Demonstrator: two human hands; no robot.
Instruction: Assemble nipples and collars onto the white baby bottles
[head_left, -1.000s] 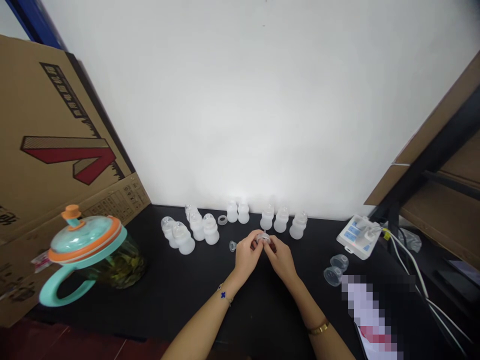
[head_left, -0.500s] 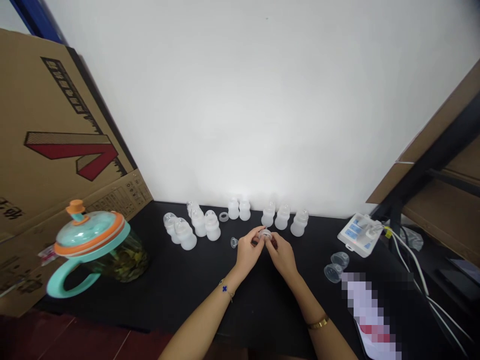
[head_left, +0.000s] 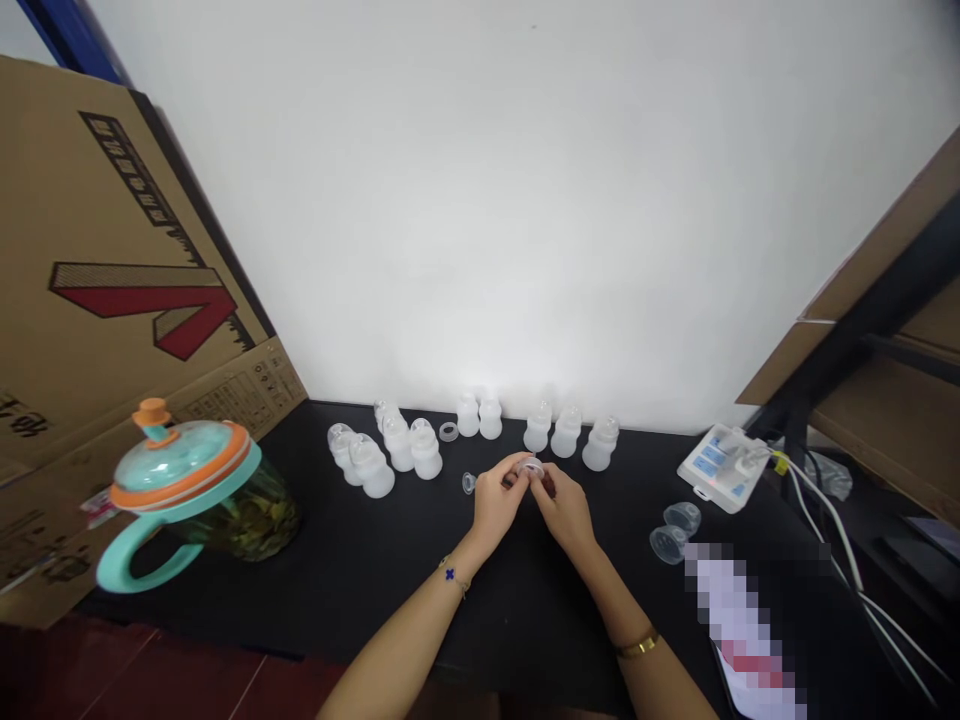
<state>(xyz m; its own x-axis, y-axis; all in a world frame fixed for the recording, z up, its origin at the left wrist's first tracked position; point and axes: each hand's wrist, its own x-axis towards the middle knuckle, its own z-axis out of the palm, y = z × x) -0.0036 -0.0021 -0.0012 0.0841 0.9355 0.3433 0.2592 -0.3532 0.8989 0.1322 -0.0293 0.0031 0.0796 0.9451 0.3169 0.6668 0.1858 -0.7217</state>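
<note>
My left hand [head_left: 496, 505] and my right hand [head_left: 564, 510] meet over the black table [head_left: 360, 570], fingers pinched together on one small clear plastic piece [head_left: 531, 467]. A small clear nipple-like part [head_left: 469, 483] lies just left of my left hand. Behind my hands stand several small frosted white bottles: a group at the left [head_left: 390, 450], a pair in the middle [head_left: 478, 415] and three at the right [head_left: 568, 432]. A loose white ring [head_left: 448, 432] lies between the groups.
A teal and orange lidded jug [head_left: 191, 490] with leaves inside stands at the left, before a large cardboard box [head_left: 112, 270]. Two clear caps [head_left: 673, 532] lie at the right near a white power strip [head_left: 724, 462] with cables. A dark shelf frame [head_left: 862, 330] rises at the right.
The view shifted slightly. My hands stay together on the small clear piece, with only small finger movements.
</note>
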